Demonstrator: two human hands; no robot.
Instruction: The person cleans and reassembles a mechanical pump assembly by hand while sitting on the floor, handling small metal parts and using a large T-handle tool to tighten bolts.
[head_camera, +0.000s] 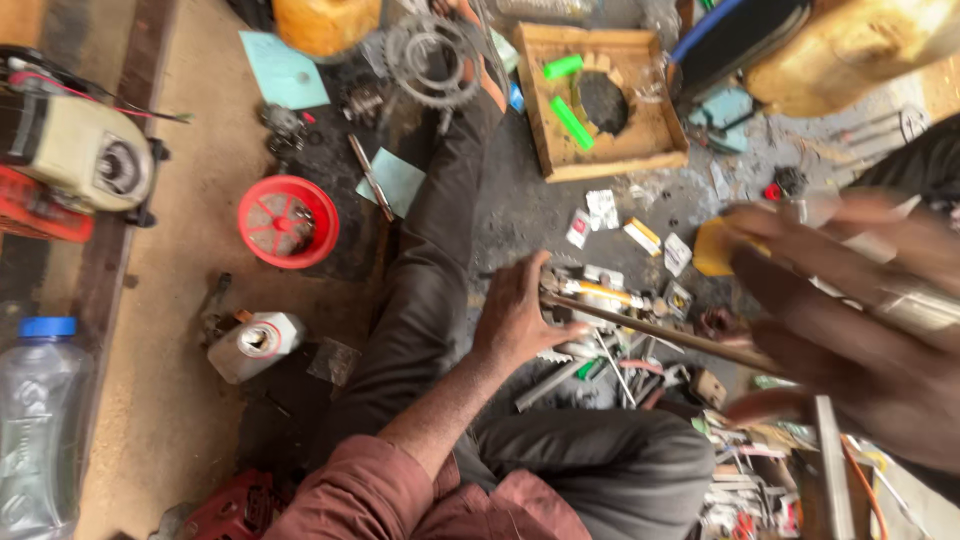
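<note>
Two hands work over a cluttered floor: the left hand (517, 318) pinches one end of a long thin rod (660, 331) above scattered tools (610, 365); the blurred right hand (850, 320) wraps a metal cylinder (915, 300).

The left hand (515, 315) grips one end of a thin rod (660, 332) whose far end meets the blurred right hand's (850, 320) fingers (790, 300).
</note>
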